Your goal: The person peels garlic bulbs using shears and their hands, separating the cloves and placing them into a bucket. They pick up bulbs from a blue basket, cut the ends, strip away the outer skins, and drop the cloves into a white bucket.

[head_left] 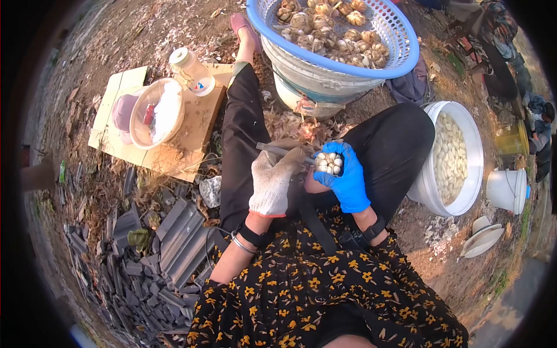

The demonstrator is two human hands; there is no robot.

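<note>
My left hand (271, 184), in a white knitted work glove, is closed around a narrow knife (274, 149). One end of the knife juts out to the left, and its other end points at the garlic in my right hand. My right hand (350, 180), in a blue rubber glove, grips a garlic bulb (329, 163) whose pale cloves face up. Both hands are close together between my knees. Above them, a blue perforated basket (409, 55) holds several unpeeled garlic bulbs (325, 29) and rests on a large pale bucket (313, 87).
To the right, a white bucket (477, 165) contains pale garlic cloves (449, 156); a smaller lidded bucket (506, 191) stands beyond. On the left, boards (125, 145) carry a jar (194, 75) and basket (136, 133). Broken grey tiles (180, 238) lie below. Other people sit at far right.
</note>
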